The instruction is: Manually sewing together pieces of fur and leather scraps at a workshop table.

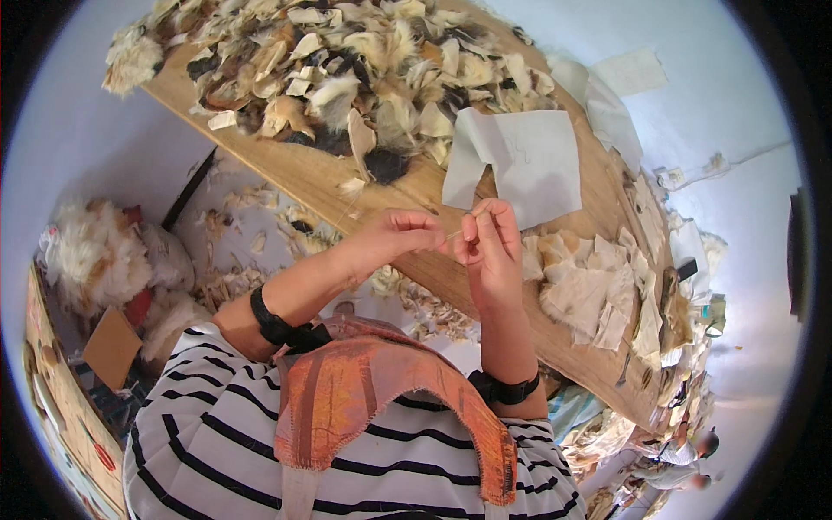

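Thread [451, 235], a thin pale strand, spans the small gap between the two hands above the near edge of the wooden table [303, 178]. It is barely visible against the wood, and whether a needle sits at either end cannot be told. The left hand [400, 236] has thumb and fingertips pinched narrowly together on one end. The right hand [487, 243] pinches the other end between thumb and forefinger, its remaining fingers raised and loosely curled (their tips overlap a white sheet of paper [520, 160] lying just behind).

Each wrist carries a black band, and the forearms rise from a black-and-white striped shirt [217, 433]. An orange fabric piece [364, 390] with frayed edges lies over the chest; its lower part is cut off at the bottom edge.

A heap of fur scraps [347, 69], cream, tan and black, covers the far half of the table and runs out past the top edge. Pale cut fur pieces [589, 286] lie to the right of the hands. Bare wood shows only in a narrow band under and left of the hands.

Below the table edge, trimmings litter the floor [251, 234], and white fluffy bundles [104, 251] stand at the left. Another person [685, 451], small and blurred, appears at lower right.
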`<action>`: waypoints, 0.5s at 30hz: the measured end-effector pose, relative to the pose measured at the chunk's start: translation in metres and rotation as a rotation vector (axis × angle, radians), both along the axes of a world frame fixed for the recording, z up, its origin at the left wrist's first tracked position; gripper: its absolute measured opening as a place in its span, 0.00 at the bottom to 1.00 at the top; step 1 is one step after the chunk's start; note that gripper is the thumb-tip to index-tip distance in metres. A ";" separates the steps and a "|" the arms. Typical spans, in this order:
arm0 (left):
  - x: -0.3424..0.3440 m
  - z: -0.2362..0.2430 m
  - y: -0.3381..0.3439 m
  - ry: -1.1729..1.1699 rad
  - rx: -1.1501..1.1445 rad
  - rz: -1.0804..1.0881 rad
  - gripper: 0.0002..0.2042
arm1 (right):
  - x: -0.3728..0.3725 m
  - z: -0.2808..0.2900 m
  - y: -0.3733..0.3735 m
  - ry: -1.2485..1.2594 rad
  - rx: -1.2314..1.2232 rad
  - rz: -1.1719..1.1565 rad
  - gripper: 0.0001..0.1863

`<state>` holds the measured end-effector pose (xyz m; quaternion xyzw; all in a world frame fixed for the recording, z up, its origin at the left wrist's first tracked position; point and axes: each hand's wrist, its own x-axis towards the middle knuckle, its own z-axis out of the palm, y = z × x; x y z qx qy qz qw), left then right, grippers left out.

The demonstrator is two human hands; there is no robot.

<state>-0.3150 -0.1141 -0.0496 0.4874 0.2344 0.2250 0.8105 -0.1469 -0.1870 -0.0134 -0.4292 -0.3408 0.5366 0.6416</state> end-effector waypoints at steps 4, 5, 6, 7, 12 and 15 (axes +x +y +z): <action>-0.006 -0.002 0.002 0.003 0.007 0.009 0.08 | -0.001 -0.001 0.001 0.023 0.013 -0.012 0.04; -0.008 -0.003 0.003 -0.001 0.014 -0.008 0.09 | 0.000 -0.002 0.002 0.023 0.015 -0.001 0.04; -0.009 -0.003 0.004 0.002 0.027 -0.015 0.09 | 0.000 -0.002 0.002 0.022 0.022 -0.009 0.04; -0.010 -0.004 0.004 -0.006 0.021 -0.024 0.09 | 0.000 -0.002 0.002 0.020 0.021 -0.022 0.04; -0.013 -0.007 0.004 -0.026 0.046 0.011 0.07 | -0.001 -0.003 0.003 0.024 0.037 0.000 0.04; -0.013 -0.010 0.004 -0.025 0.061 0.019 0.07 | -0.004 -0.005 0.003 0.040 0.050 -0.015 0.04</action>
